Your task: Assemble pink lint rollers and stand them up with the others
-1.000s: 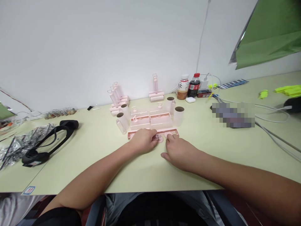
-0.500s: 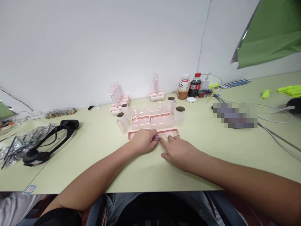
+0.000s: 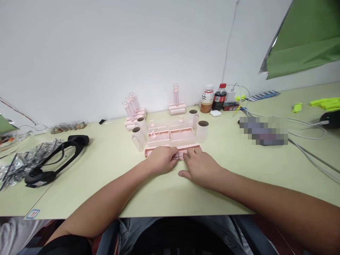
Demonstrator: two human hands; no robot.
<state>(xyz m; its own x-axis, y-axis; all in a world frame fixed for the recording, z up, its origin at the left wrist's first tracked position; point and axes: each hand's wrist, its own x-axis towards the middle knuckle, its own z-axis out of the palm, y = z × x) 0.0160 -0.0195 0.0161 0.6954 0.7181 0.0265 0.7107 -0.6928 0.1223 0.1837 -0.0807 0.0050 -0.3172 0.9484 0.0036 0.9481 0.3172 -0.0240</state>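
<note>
A long pink plastic tray (image 3: pixel 146 153) lies on the table under my hands. My left hand (image 3: pixel 161 160) bends over its middle, thumb and fingers closed on a small clear pinkish part (image 3: pixel 180 156) whose shape is mostly hidden. My right hand (image 3: pixel 203 168) rests on the tray's right side with its thumb stretched away and fingers apart, close to that clear part. Just behind are two open pink cases (image 3: pixel 183 135). White paper rolls with brown cores, such as the right roll (image 3: pixel 202 132), flank them, along with a clear pink handle (image 3: pixel 137 142).
Pink lint rollers (image 3: pixel 177 106) with upright handles stand near the wall. A cola bottle (image 3: pixel 220 97) and a white-capped bottle (image 3: pixel 207 99) are at back right. Black headgear (image 3: pixel 71 152) and plastic-wrapped items (image 3: pixel 21 164) lie left. White cables (image 3: pixel 305 136) run across the right side.
My right hand's fingers have shifted slightly over the tray, now covering the round pink disc seen before. My left hand keeps its place on the clear part.
</note>
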